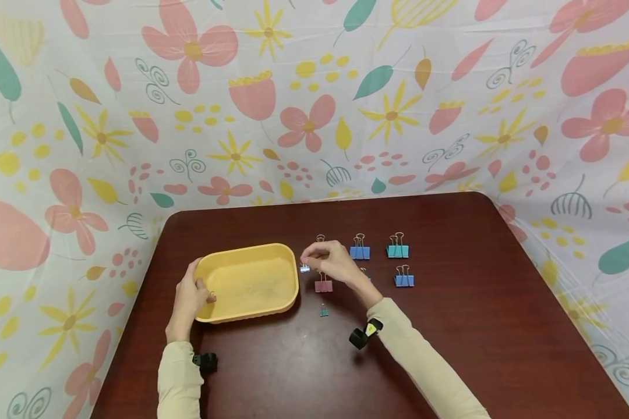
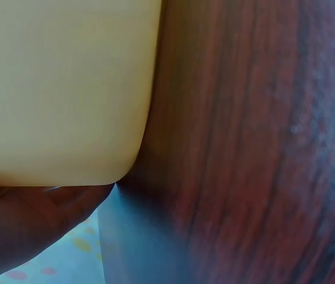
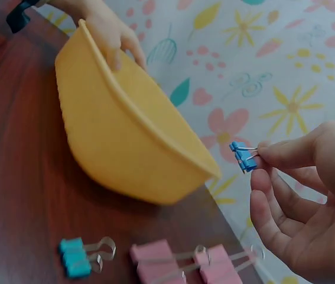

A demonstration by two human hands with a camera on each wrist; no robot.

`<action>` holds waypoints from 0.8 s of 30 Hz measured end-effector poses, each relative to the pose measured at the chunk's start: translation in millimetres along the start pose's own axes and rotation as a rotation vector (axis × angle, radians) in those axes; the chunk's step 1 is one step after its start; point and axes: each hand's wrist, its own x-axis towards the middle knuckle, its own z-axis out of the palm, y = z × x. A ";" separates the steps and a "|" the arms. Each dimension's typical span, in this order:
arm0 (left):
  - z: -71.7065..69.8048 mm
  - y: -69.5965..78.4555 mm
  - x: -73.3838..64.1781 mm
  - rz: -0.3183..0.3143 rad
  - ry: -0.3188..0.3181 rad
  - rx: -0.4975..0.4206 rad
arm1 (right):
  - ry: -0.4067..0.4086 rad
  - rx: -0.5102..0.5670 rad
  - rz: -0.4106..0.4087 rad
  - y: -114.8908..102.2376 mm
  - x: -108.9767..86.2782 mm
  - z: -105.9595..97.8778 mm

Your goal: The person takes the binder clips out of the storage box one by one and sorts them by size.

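My left hand (image 1: 185,299) grips the left rim of a yellow plastic basin (image 1: 246,314), with fingers reaching over its edge to the inside. In the left wrist view, part of that hand shows against the basin's end wall (image 2: 67,106). My right hand (image 1: 338,263) pinches a small blue binder clip (image 3: 244,157) by its wire handles, just off the basin's right rim. Under and beside this hand lie a pink binder clip (image 1: 323,286) and a small teal binder clip (image 1: 324,312). Another pink clip is partly hidden behind the hand.
To the right on the dark wooden table (image 1: 482,326) are a blue binder clip (image 1: 359,253), a larger teal one (image 1: 398,251) and another blue one (image 1: 404,280). One more blue clip is mostly covered by the right wrist. A flower-patterned cloth (image 1: 309,70) hangs behind the table.
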 end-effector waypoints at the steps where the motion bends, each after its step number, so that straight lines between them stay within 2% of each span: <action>1: 0.0 -0.4 0.0 -0.001 0.001 0.001 | 0.002 0.000 0.009 1.9 -3.2 -3.0; 11: 0.0 -0.4 -0.8 0.005 -0.008 -0.025 | 0.011 0.006 0.069 31.8 -35.6 -22.1; 19: -0.8 0.0 -1.4 0.020 0.001 -0.008 | 0.016 0.000 0.111 41.4 -58.8 -33.6; 24: 0.2 -0.3 -2.0 0.012 -0.009 -0.005 | 0.032 -0.021 0.126 55.6 -77.7 -42.0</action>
